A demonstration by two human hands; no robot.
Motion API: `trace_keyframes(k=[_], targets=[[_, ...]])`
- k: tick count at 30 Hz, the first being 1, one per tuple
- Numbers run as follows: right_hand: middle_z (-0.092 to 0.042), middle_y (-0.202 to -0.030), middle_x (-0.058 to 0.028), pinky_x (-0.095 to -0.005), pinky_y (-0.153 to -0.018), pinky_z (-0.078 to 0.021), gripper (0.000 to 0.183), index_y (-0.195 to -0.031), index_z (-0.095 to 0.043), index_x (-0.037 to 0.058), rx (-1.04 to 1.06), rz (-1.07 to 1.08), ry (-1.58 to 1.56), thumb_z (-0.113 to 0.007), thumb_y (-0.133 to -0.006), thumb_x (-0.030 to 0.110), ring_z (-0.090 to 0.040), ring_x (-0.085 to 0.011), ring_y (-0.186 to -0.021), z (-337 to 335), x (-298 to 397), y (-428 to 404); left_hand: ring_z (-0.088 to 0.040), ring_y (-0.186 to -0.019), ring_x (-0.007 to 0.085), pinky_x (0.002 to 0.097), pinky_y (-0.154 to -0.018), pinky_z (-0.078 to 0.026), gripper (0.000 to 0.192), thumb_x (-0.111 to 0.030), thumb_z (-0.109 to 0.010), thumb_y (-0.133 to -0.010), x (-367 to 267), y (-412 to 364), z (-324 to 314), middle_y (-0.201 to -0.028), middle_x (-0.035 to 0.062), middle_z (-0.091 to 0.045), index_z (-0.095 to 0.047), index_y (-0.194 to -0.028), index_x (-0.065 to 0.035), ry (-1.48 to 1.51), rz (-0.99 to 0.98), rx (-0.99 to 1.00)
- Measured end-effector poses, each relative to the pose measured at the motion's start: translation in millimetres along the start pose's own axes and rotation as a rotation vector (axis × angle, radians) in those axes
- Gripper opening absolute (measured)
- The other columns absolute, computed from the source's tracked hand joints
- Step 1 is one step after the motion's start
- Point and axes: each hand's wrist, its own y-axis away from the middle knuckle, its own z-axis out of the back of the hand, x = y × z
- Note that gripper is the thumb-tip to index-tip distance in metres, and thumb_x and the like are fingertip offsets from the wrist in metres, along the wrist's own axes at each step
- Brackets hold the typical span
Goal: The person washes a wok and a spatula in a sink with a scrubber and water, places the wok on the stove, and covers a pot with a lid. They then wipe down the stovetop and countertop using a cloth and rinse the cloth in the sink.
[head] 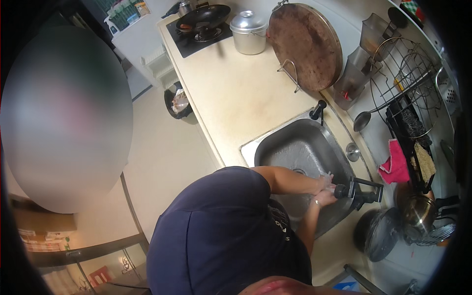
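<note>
Both bare hands meet over a stainless steel sink (298, 145), beside the black tap (343, 191) and its spout. My left hand (324, 183) looks wet, with some fingers apart, and touches the other hand. Just below it in the picture is my right hand (325, 198), with a thin band on its wrist; its fingers are partly hidden by the other hand and the spout. No object shows between the hands. The metal basin is wet, and its drain (299, 172) shows next to the left forearm. Water around the hands is hard to make out.
A beige countertop (236, 92) runs from the sink to a gas stove (180, 40) with a black wok (202, 16). A lidded metal pot (249, 33), round chopping board (304, 48), wire rack (402, 73), pink cloth (395, 162) and dark pan (383, 234) stand around.
</note>
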Motion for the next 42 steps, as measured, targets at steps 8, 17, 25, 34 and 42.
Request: trace_keyframes(k=[8, 17, 25, 34, 42], targets=[[-0.063, -0.099, -0.0146, -0.0417, -0.075, -0.0524, 0.025, -0.103, -0.059, -0.0008, 0.184, -0.542, 0.040, -0.054, -0.089, 0.019, -0.063, -0.0260, -0.083, 53, -50, -22, -0.065, -0.072, 0.0356, 0.0438, -0.064, -0.050, 0.022, -0.028, -0.063, -0.068, -37, 92, -8, -0.073, 0.0157, -0.065, -0.069, -0.079, -0.0097, -0.750, -0.544, -0.380], [-0.062, -0.104, -0.0128, -0.0434, -0.084, -0.0497, 0.026, -0.107, -0.059, 0.0007, 0.349, -0.976, -0.367, -0.054, -0.090, 0.020, -0.061, -0.0246, -0.094, 65, -47, -25, -0.064, -0.075, 0.0391, 0.0468, -0.066, -0.051, 0.024, -0.030, -0.058, -0.076, -29, 103, 34, -0.081, 0.0163, -0.066, -0.064, -0.085, -0.0085, -1.363, -1.059, 0.301], [-0.059, -0.114, -0.0111, -0.0444, -0.098, -0.0425, 0.031, -0.116, -0.056, 0.0028, 0.400, -1.046, -0.670, -0.050, -0.093, 0.023, -0.055, -0.0226, -0.111, 68, -20, -43, -0.064, -0.095, 0.0287, 0.0484, -0.075, -0.056, 0.041, -0.025, -0.059, -0.087, -27, 98, 23, -0.107, 0.0130, -0.062, -0.049, -0.123, -0.0095, -0.009, 0.044, 0.292], [-0.062, -0.100, -0.0104, -0.0332, -0.086, -0.0455, 0.035, -0.105, -0.055, -0.0012, 0.047, -0.186, 0.116, -0.045, -0.098, 0.031, -0.058, -0.0198, -0.097, 90, 37, -56, -0.065, -0.095, 0.0275, 0.0428, -0.073, -0.060, 0.024, -0.009, -0.054, -0.091, -34, 93, 8, -0.108, 0.0145, -0.062, -0.052, -0.114, -0.0016, 0.448, 0.139, 0.212], [-0.062, -0.089, -0.0090, -0.0245, -0.070, -0.0498, 0.033, -0.095, -0.057, -0.0039, 0.124, -0.242, 0.140, -0.046, -0.098, 0.027, -0.060, -0.0140, -0.083, 91, 30, -109, -0.064, -0.084, 0.0217, 0.0347, -0.063, -0.057, 0.023, -0.018, -0.047, -0.097, -35, 106, 23, -0.102, 0.0128, -0.061, -0.050, -0.111, -0.0001, 0.331, 0.240, 0.178]])
